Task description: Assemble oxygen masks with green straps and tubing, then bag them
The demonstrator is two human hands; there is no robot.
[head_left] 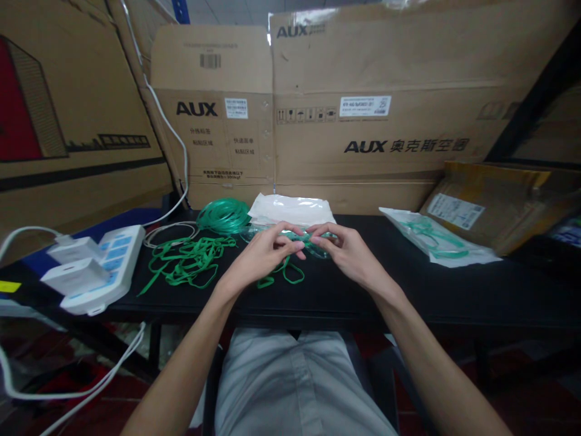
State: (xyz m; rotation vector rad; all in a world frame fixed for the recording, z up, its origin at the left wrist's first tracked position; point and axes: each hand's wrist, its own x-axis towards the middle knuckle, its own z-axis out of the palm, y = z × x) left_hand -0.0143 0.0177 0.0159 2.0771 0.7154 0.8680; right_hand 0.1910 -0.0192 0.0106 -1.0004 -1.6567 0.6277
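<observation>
My left hand (276, 247) and my right hand (336, 243) meet above the middle of the black table, with fingertips almost touching. Thumb and forefinger of each are pinched together on a green strap; the part between the fingers is mostly hidden. A loop of that green strap (293, 277) hangs below my left hand onto the tabletop. Behind and under the fingers, a clear plastic piece (323, 249) with a rounded edge shows in part. Just beyond lies a white and clear pouch (290, 209).
To the left are a tangle of green straps (184, 261), a coil of green tubing (224, 215) and a white power strip (118, 254) with plugged-in chargers. A pouch with green tubing (436, 237) lies right, beside a cardboard box (492, 203). Large cardboard panels (313, 145) stand behind.
</observation>
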